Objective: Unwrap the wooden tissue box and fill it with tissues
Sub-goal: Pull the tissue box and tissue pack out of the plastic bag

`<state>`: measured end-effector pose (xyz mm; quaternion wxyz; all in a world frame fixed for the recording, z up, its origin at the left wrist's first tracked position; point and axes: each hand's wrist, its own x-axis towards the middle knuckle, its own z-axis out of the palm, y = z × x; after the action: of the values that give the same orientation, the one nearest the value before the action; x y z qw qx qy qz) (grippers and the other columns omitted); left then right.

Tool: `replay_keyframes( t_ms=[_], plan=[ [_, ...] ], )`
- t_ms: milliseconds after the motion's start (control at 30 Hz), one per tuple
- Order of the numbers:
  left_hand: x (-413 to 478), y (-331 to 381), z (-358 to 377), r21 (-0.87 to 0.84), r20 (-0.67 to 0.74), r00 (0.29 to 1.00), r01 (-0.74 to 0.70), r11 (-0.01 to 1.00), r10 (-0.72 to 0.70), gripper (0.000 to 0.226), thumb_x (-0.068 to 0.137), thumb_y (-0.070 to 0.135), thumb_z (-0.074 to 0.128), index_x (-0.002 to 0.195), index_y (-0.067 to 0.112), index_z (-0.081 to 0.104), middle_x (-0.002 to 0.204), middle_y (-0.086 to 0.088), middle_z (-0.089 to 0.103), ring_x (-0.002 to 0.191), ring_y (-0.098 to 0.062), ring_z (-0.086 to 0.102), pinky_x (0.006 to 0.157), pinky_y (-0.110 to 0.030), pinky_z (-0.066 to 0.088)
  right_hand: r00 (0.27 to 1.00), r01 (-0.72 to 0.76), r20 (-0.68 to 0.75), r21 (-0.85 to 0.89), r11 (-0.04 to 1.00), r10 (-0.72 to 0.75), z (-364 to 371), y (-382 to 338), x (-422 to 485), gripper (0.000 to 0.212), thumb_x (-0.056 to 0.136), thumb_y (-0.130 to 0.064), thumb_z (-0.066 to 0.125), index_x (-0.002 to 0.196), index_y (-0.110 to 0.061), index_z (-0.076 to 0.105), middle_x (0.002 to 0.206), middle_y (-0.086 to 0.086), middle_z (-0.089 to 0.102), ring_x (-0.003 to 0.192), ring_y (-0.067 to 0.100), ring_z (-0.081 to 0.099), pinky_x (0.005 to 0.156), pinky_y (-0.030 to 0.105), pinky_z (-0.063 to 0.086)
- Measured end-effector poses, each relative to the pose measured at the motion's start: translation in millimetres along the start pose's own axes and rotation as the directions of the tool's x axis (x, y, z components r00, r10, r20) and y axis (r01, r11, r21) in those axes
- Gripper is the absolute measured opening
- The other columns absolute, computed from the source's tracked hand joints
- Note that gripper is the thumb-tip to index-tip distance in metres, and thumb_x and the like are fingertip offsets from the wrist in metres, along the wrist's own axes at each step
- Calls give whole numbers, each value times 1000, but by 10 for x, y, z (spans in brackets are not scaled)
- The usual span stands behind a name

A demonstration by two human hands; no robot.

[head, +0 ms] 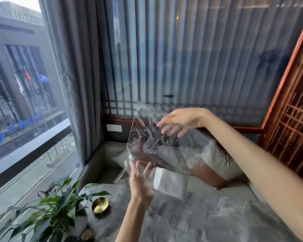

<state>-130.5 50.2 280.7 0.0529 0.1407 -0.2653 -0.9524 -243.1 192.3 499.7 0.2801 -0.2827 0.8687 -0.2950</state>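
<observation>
Hands, left (141,180) and right (177,121), spread-fingered against crumpled clear wrap (157,145).

Head-worn view, forward and downward

A crumpled sheet of clear plastic wrap (157,147) hangs in the air above the grey marble bench (208,217), with the right hand (178,122) spread open at its upper edge and the left hand (142,180) open with fingers splayed at its lower edge. A white tissue pack (171,183) lies on the bench just beside the left hand. A potted plant (56,212) and a small gold dish (100,205) stand at the bench's left end, near the window (21,95).
</observation>
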Motion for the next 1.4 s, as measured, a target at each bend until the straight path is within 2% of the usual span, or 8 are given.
replay_keyframes(
  t_ms=[167,267,333,400,500,600,1000,1400],
  plan=[
    [28,361,-294,157,-265,943,-164,974,201,41,100,15,40,141,6,43,101,-5,64,77,-13,69,61,-24,59,987,98,-118,-62,993,-105,-334,-68,-132,36,104,-29,44,126,-8,63,107,12,67,90,19,68,81,37,59],
    [-97,965,-228,279,-354,713,-537,796,605,29,99,7,43,125,17,48,108,-7,58,86,-17,61,75,-25,50,983,167,-59,-74,983,-172,-545,-147,-334,37,102,-33,46,119,-8,68,92,4,73,97,19,70,79,34,57],
    [-262,1407,212,484,81,494,-779,399,866,29,98,20,50,125,30,47,128,0,54,116,-14,55,94,-23,45,985,157,-48,-131,979,-164,-681,-241,-445,37,101,-37,47,114,-13,71,98,-8,75,103,11,68,85,26,53],
    [-351,1698,803,527,624,354,-849,-40,696,43,94,42,55,135,41,41,141,16,47,135,-5,39,110,-15,31,993,112,-11,-244,963,-119,-748,-361,-519,35,100,-42,47,111,-23,74,108,-10,75,112,11,65,100,29,46],
    [-378,1917,1768,552,833,487,-713,-433,261,72,77,72,56,141,47,35,142,25,39,138,-2,28,117,-26,21,999,53,16,-406,912,-50,-738,-568,-588,35,99,-47,46,109,-31,75,103,-5,76,104,11,69,99,29,46],
    [-271,1985,2258,652,729,683,-715,-253,-49,48,82,54,66,123,30,63,117,16,68,112,-2,62,105,-34,47,1000,17,-16,-420,907,-27,-754,-636,-628,39,100,-45,47,119,-22,71,88,-8,76,74,-3,69,70,13,49],
    [-207,2075,2318,625,779,617,-754,202,-109,44,78,19,73,119,9,64,101,-13,74,82,-21,71,74,-30,60,947,225,-199,-155,962,-254,-974,-293,-874,29,95,-33,60,114,-15,73,78,-6,72,72,8,69,65,19,54],
    [-126,2171,2272,554,709,632,-773,307,312,18,89,24,67,85,7,71,63,5,69,55,-7,61,55,-17,52,887,316,-355,3,949,-295,-1033,429,-1172,34,79,-33,71,103,-10,76,85,5,76,77,16,71,65,26,58]
  ],
)
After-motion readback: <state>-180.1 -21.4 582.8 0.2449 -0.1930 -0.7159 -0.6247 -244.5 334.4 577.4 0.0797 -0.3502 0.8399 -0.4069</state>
